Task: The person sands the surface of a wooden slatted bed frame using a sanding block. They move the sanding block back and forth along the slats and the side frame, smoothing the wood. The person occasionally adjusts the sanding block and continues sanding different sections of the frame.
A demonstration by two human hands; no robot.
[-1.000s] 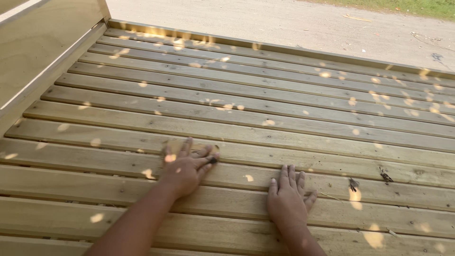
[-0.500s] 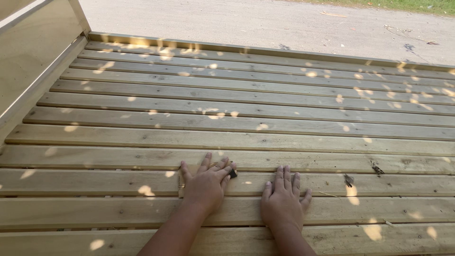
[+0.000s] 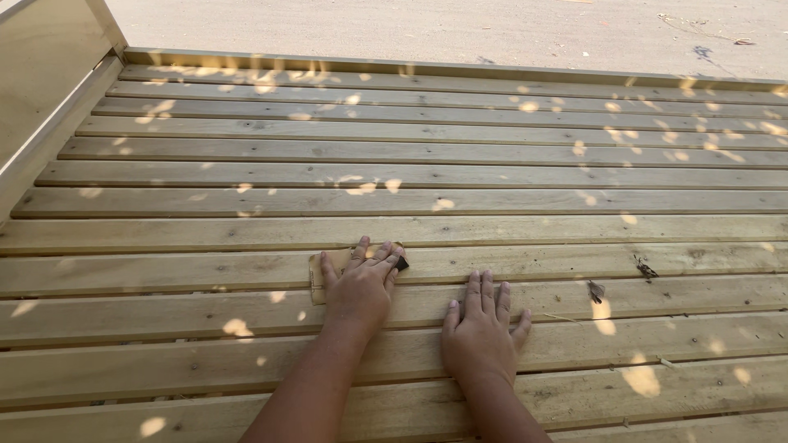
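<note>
A sheet of sandpaper point(image 3: 328, 275), tan with a dark corner showing at its far right, is pressed flat onto a wooden plank point(image 3: 574, 262) by the left hand point(image 3: 361, 283). The fingers of that hand are spread and laid over the sheet, which is pinned under the palm rather than gripped; its left edge and dark corner can be seen beyond the hand. The right hand point(image 3: 480, 332) is laid open and flat, palm down, on the planks just to the right of and nearer than the left hand, with the fingers close together and the thumb out to the left; nothing is held by it. The two hands are near each other but not touching. The sandpaper is found on the plank in the near middle of a slatted wooden deck point(image 3: 410, 164), whose boards run from left to right with narrow gaps between them. Patches of dappled sunlight are scattered across the boards. Two small dark bits of debris point(image 3: 644, 267) are seen on the planks to the right of the hands. A slanted wooden board point(image 3: 41, 107) is seen at the far left, and bare sandy ground point(image 3: 451, 29) beyond the far edge of the deck.
</note>
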